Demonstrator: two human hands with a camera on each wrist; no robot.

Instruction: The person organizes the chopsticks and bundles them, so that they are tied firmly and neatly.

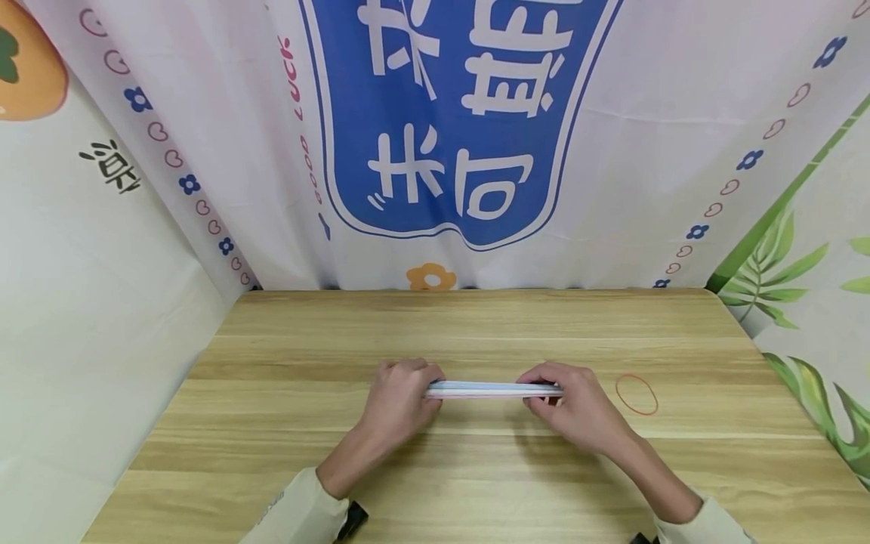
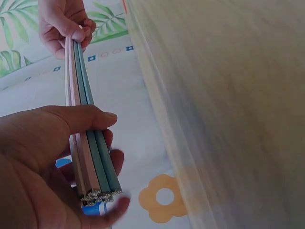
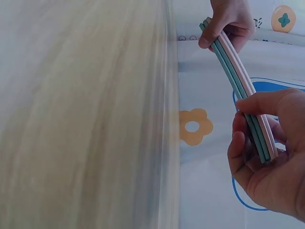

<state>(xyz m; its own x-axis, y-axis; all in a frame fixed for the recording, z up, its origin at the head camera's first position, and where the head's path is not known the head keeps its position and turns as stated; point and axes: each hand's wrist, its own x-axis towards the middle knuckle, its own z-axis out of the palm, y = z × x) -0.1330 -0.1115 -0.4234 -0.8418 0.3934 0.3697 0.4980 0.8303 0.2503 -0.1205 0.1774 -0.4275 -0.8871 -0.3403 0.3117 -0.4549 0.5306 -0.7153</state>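
A bundle of several chopsticks [image 1: 479, 390] in pale green, pink and beige is held level above the table, running left to right. My left hand [image 1: 401, 399] grips its left end, the thumb across the sticks and the fingers behind them. Speckled silvery ends [image 2: 99, 195] poke out past that hand in the left wrist view. At the opposite end my right hand [image 1: 574, 404] pinches the same bundle [image 3: 245, 90] between thumb and fingers. The sticks lie side by side, touching. Parts of them are covered by both hands.
A thin orange rubber band [image 1: 637, 394] lies on the wooden table [image 1: 476, 468], right of the right hand. Behind the table's back edge hangs a white printed curtain [image 1: 612, 189]. Printed cloth also borders the left and right sides.
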